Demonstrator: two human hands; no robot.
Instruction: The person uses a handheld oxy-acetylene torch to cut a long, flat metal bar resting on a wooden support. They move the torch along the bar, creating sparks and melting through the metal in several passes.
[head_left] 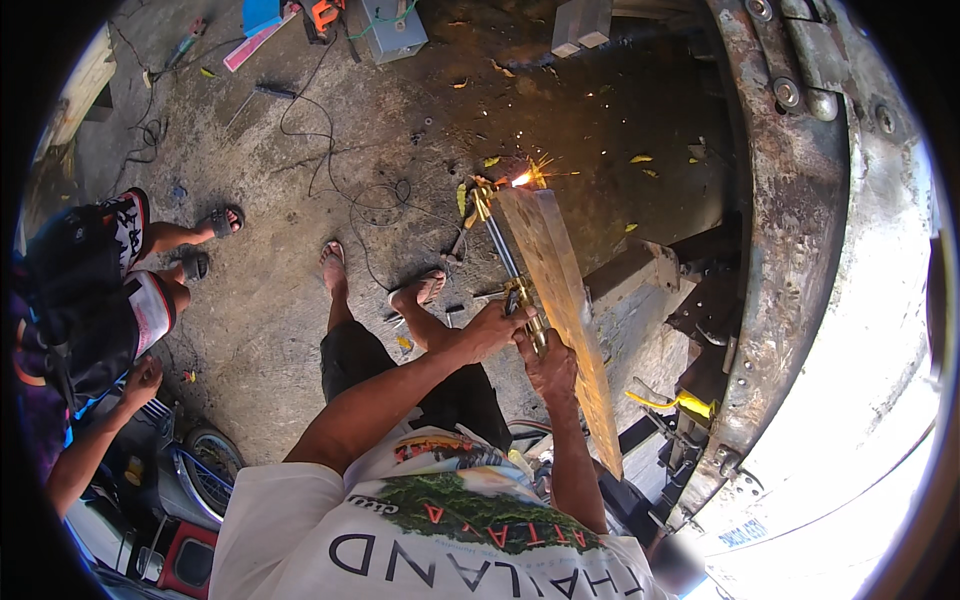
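Observation:
Both my hands are wrapped round a cutting torch (503, 245) with brass fittings and long silver tubes. My left hand (497, 330) grips it around the valves. Just behind, my right hand (550, 366) is closed on the brass rear part of the handle. At the torch's far end, a bright glow (521, 180) throws orange sparks. That end is beside the far end of a long rusty steel beam (560, 280), which runs back along my right side. The glare hides the exact spot being heated.
A hammer (461, 238) lies left of the torch, and black cable (375, 208) loops over the concrete. At left sits another person (85, 285) near a wheel (210, 470). A large curved rusty metal frame (790, 200) stands at right. A grey metal box (394, 32) is far off.

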